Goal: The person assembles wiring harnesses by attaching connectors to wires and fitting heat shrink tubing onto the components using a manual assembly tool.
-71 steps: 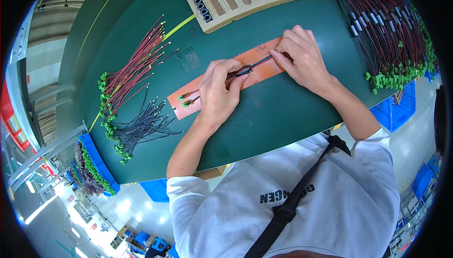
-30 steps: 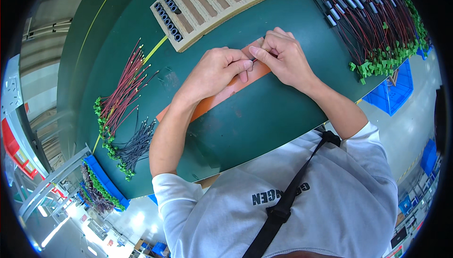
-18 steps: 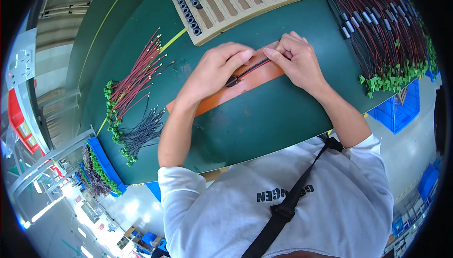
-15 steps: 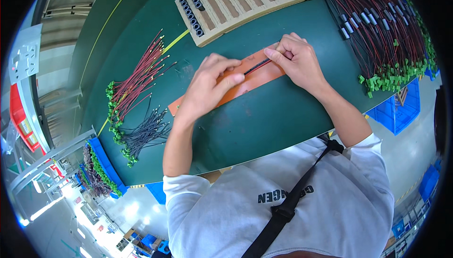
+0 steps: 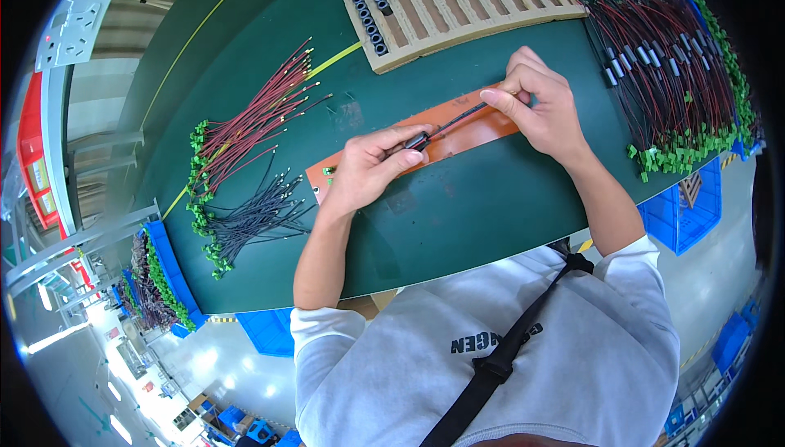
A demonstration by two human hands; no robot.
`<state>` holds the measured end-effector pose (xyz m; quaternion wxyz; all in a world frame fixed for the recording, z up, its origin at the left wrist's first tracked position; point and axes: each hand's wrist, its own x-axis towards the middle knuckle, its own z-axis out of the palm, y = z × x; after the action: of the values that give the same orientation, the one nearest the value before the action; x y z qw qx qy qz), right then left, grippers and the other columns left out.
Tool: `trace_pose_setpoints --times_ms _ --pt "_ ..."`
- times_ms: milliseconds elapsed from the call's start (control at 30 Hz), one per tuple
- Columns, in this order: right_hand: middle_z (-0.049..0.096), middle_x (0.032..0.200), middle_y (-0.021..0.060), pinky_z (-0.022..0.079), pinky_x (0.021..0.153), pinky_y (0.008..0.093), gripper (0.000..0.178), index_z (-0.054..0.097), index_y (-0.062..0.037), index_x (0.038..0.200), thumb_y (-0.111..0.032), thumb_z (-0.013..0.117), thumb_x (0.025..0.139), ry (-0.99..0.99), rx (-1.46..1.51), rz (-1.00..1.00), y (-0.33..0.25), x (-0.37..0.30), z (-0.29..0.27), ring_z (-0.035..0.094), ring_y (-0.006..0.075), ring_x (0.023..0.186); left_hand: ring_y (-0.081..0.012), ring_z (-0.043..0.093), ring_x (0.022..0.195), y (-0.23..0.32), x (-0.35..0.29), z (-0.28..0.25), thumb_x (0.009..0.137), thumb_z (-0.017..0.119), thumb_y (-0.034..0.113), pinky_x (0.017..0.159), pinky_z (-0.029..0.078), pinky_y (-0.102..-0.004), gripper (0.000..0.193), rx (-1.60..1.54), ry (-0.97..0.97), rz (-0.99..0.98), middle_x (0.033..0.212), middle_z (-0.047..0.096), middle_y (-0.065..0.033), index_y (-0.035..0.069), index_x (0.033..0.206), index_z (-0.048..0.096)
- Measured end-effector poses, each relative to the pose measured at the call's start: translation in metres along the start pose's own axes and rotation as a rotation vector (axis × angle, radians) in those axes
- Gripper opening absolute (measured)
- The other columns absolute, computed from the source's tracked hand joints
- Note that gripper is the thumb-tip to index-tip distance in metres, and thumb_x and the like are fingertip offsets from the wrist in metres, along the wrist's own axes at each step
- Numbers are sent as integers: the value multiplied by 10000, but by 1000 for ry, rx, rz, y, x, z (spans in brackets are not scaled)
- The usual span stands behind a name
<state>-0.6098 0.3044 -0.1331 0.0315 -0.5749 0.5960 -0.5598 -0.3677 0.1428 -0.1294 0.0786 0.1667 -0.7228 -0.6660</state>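
My left hand [image 5: 365,170] is closed round a short black cylinder [image 5: 417,141], gripping it between thumb and fingers. A thin bundle of red and black wires [image 5: 459,119] runs from the cylinder to my right hand [image 5: 540,103]. That hand is closed too, pinching the wires between thumb and forefinger. Both hands are above a long orange strip [image 5: 478,134] lying slantwise on the green table. Small green connectors [image 5: 329,172] show at the strip's left end, beside my left wrist. The wire ends inside my fingers are hidden.
Red wires [image 5: 257,107] and black wires [image 5: 257,216] with green connectors lie at left. A slotted wooden tray [image 5: 458,44] holds several black ring-ended pieces [image 5: 368,23]. At right is a pile of wired cylinders [image 5: 654,56]. Blue bins [image 5: 685,211] stand beyond the table's edge [image 5: 458,265].
My left hand now has the black cylinder showing at its fingertips, where only wire showed before. My right hand still pinches the wires. The whole view has shifted slightly.
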Motion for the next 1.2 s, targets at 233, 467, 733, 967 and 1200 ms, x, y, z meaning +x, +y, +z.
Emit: trace_pose_setpoints --times_ms 233,467,733,967,1200 --pt "368 637 -10 343 633 313 343 575 -23 700 -153 817 905 -51 173 379 21 -8 8 340 139 661 -143 702 889 -8 2 5 1031 633 81 842 563 -284 302 115 36 -57 978 726 -77 -59 1293 690" --pt "364 649 -17 345 631 311 366 545 -25 695 -149 805 920 -91 186 390 23 -8 8 338 129 664 -125 663 822 -6 1 3 1028 651 109 785 537 -267 307 178 -12 -51 951 714 -53 -45 1291 692" --pt "386 686 -32 340 603 292 354 565 -14 713 -156 808 929 -77 252 520 25 -15 9 362 99 667 -99 629 856 5 1 4 968 735 116 771 520 -266 364 185 -13 -97 1009 717 -42 -8 1308 699" --pt "412 687 -30 359 608 281 345 588 -13 709 -159 831 905 -69 207 517 23 -17 10 385 93 667 -117 641 901 -4 0 7 941 743 85 827 518 -259 411 176 46 60 1062 731 -57 6 1340 687" --pt "443 677 -24 373 626 282 321 619 -21 716 -169 852 882 -74 259 489 23 -17 11 409 106 681 -158 692 1049 -4 -2 1 937 745 72 951 532 -298 413 155 0 -23 1214 751 -102 23 1343 688"
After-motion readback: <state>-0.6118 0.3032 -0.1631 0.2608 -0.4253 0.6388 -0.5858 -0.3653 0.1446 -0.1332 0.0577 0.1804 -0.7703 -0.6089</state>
